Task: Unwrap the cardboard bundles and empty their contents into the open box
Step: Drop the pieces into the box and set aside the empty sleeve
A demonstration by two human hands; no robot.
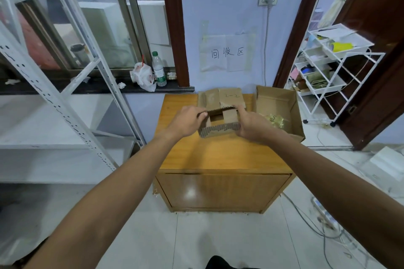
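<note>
Two bare forearms reach out from the lower corners of the view to a cardboard bundle [218,125] held between the hands above the near half of a wooden cabinet [218,155]; whether it rests on the top or hangs just clear of it cannot be told. The left hand [188,120] curls its fingers over the bundle's upper left edge, and the right hand [251,124] clasps the right end, one finger laid along the raised top flap. Folded inner flaps and a dark gap show between the hands, so the unwrapping step looks to be under way; no contents can be seen inside. The open box [290,102] stands just right of the right hand, with small gold-coloured pieces [274,119] lying in it. A flat cardboard piece marked "2-2" [227,98] lies directly behind the bundle. The next move probably calls for spreading the flaps wider, then carrying the bundle rightward and tipping it over the box.
</note>
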